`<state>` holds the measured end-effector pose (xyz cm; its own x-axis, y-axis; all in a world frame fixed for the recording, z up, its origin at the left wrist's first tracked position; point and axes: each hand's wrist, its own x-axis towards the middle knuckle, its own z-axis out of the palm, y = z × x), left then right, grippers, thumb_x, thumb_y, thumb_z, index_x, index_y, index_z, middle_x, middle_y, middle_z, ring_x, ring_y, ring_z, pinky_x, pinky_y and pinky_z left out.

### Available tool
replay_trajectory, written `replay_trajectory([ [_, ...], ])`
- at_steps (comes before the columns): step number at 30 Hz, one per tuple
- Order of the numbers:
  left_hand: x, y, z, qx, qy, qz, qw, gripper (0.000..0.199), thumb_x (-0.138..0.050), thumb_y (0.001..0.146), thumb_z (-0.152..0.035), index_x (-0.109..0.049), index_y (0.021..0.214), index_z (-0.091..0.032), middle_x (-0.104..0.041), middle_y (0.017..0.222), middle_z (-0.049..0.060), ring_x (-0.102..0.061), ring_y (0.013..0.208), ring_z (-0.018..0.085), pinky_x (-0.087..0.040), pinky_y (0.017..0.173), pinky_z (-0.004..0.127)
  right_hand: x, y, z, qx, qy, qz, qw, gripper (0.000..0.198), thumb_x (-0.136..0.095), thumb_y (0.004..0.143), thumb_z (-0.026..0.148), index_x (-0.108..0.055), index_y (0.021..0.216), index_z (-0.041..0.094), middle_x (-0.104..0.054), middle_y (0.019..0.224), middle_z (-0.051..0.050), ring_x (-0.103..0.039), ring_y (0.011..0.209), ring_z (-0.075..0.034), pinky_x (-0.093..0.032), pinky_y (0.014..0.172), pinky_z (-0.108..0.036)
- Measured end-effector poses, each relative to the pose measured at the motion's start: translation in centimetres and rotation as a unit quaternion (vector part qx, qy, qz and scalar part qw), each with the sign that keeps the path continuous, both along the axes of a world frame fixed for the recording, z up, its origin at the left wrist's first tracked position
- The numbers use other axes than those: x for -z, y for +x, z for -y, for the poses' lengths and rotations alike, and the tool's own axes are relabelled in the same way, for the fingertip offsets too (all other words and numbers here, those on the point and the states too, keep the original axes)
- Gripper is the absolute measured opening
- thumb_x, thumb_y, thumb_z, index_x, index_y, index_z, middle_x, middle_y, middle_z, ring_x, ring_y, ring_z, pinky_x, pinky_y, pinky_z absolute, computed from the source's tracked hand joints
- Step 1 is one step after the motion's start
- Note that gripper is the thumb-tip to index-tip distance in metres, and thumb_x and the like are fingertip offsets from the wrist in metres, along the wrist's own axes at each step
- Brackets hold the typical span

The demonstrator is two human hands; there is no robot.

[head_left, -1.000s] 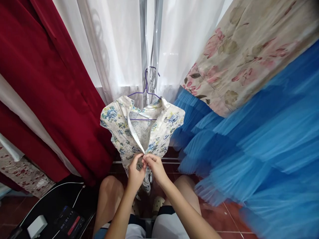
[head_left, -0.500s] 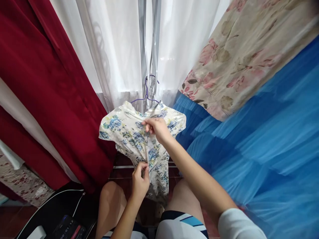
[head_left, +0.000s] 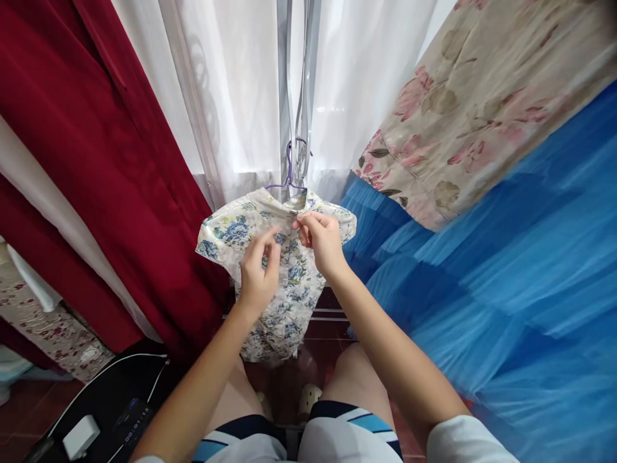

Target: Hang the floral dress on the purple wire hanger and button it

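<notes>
A short-sleeved white dress with blue flowers [head_left: 231, 228] hangs in front of me on a purple hanger [head_left: 290, 170]. My right hand [head_left: 322, 241] is closed in a pinch at the dress's neck opening, at the top of its middle seam. Whether a zipper pull is between those fingertips is too small to make out. My left hand [head_left: 259, 267] is in front of the chest of the dress, thumb and forefinger apart, its fingertips slightly blurred. Nothing shows between its fingers.
Grey straps [head_left: 299, 77] run down to the hanger before a white curtain [head_left: 231, 83]. Dark red cloth [head_left: 120, 161] hangs left; beige floral cloth [head_left: 448, 122] and blue tulle [head_left: 506, 283] hang right. A white charger [head_left: 81, 437] and a phone [head_left: 132, 421] lie at lower left.
My left hand has come off the lower part of the seam and risen to chest height, its fingers parting. My right hand has moved slightly up and right, to the neck. The dress's lower part spreads wider.
</notes>
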<state>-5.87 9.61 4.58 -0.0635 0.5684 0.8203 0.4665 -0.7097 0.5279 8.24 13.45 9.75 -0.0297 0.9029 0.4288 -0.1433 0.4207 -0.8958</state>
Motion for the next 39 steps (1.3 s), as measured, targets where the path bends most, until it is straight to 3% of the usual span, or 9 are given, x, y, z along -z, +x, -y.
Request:
replay_trajectory([
  [4, -6.5, -0.4, -3.4, 0.000, 0.039, -0.113, 0.993, 0.019, -0.054, 0.096, -0.029, -0.068, 0.103, -0.017, -0.061, 0.085, 0.003, -0.056, 0.079, 0.014, -0.046, 0.075, 0.028, -1.1, 0.0, -0.2, -0.003, 0.034, 0.048, 0.998, 0.027, -0.055, 0.085, 0.037, -0.059, 0.065, 0.019, -0.043, 0.043, 0.005, -0.040, 0.042, -0.010, -0.034, 0.047, -0.024],
  [8, -7.8, -0.2, -4.5, -0.028, 0.070, -0.125, 0.989, 0.017, -0.057, 0.094, -0.027, -0.066, 0.086, -0.015, -0.060, 0.080, 0.002, -0.054, 0.074, 0.013, -0.044, 0.071, 0.026, 0.7, -0.9, -1.7, 0.016, 0.037, 0.097, 0.994, 0.027, -0.055, 0.085, 0.035, -0.059, 0.064, 0.018, -0.050, 0.044, 0.003, -0.044, 0.043, -0.011, -0.034, 0.048, -0.025],
  [12, -8.0, -3.6, -6.1, -0.093, 0.095, 0.025, 0.991, 0.021, -0.054, 0.095, -0.030, -0.064, 0.089, -0.013, -0.060, 0.082, 0.003, -0.056, 0.077, 0.013, -0.044, 0.073, 0.024, 4.6, -1.5, -2.0, -0.007, -0.029, 0.134, 0.991, 0.028, -0.053, 0.081, 0.028, -0.055, 0.054, 0.019, -0.051, 0.043, 0.002, -0.044, 0.043, -0.011, -0.034, 0.048, -0.025],
  [16, -5.7, -10.8, -10.0, -0.117, 0.048, 0.248, 0.960, 0.018, -0.058, 0.089, -0.028, -0.062, 0.086, -0.011, -0.057, 0.078, 0.001, -0.055, 0.073, 0.011, -0.046, 0.072, 0.023, 6.9, 0.0, -0.7, -0.067, -0.048, 0.123, 0.989, 0.030, -0.052, 0.080, 0.030, -0.052, 0.051, 0.020, -0.051, 0.043, 0.002, -0.044, 0.041, -0.011, -0.035, 0.048, -0.025],
  [19, -0.7, -13.4, -11.4, -0.114, -0.122, 0.410, 0.896, 0.017, -0.052, 0.090, -0.027, -0.053, 0.079, -0.013, -0.054, 0.070, -0.002, -0.053, 0.064, 0.009, -0.047, 0.069, 0.023, 7.7, 1.5, 0.0, -0.084, -0.050, 0.148, 0.984, 0.030, -0.050, 0.081, 0.029, -0.053, 0.053, 0.020, -0.053, 0.045, 0.001, -0.046, 0.043, -0.011, -0.036, 0.049, -0.025],
  [26, 10.5, -7.7, -5.8, -0.007, -0.278, 0.332, 0.901, 0.030, -0.070, 0.073, -0.039, -0.064, 0.076, -0.011, -0.064, 0.071, 0.005, -0.059, 0.067, 0.016, -0.048, 0.065, 0.027, 11.7, 6.3, 0.0, 0.049, -0.113, 0.329, 0.936, 0.034, -0.040, 0.083, 0.027, -0.048, 0.050, 0.020, -0.053, 0.048, -0.002, -0.052, 0.050, -0.014, -0.038, 0.054, -0.026],
  [31, 8.1, -3.1, -2.1, 0.107, -0.255, 0.213, 0.937, 0.026, -0.061, 0.087, -0.041, -0.066, 0.091, -0.016, -0.068, 0.086, 0.005, -0.062, 0.080, 0.017, -0.048, 0.073, 0.026, 13.1, 8.2, 1.9, 0.059, -0.128, 0.425, 0.894, 0.016, -0.070, 0.061, 0.016, -0.057, 0.052, 0.018, -0.067, 0.066, -0.008, -0.062, 0.080, -0.025, -0.044, 0.073, -0.031],
  [35, 4.4, 1.0, 0.6, 0.185, -0.215, 0.052, 0.958, 0.020, -0.055, 0.093, -0.036, -0.064, 0.092, -0.018, -0.063, 0.082, 0.003, -0.060, 0.078, 0.016, -0.047, 0.071, 0.024, 12.0, 5.5, 4.3, -0.186, -0.072, 0.366, 0.909, 0.039, -0.080, 0.062, 0.026, -0.070, 0.100, 0.019, -0.070, 0.105, -0.007, -0.060, 0.101, -0.027, -0.046, 0.089, -0.035],
  [39, 3.6, 2.3, 1.8, 0.201, -0.231, 0.070, 0.949, 0.022, -0.052, 0.094, -0.039, -0.061, 0.097, -0.020, -0.061, 0.078, 0.002, -0.058, 0.071, 0.015, -0.045, 0.064, 0.023, 10.6, 3.7, 5.7, -0.290, -0.139, 0.207, 0.924, 0.024, -0.064, 0.082, 0.038, -0.069, 0.092, 0.016, -0.068, 0.087, -0.003, -0.059, 0.077, -0.019, -0.048, 0.074, -0.031],
])
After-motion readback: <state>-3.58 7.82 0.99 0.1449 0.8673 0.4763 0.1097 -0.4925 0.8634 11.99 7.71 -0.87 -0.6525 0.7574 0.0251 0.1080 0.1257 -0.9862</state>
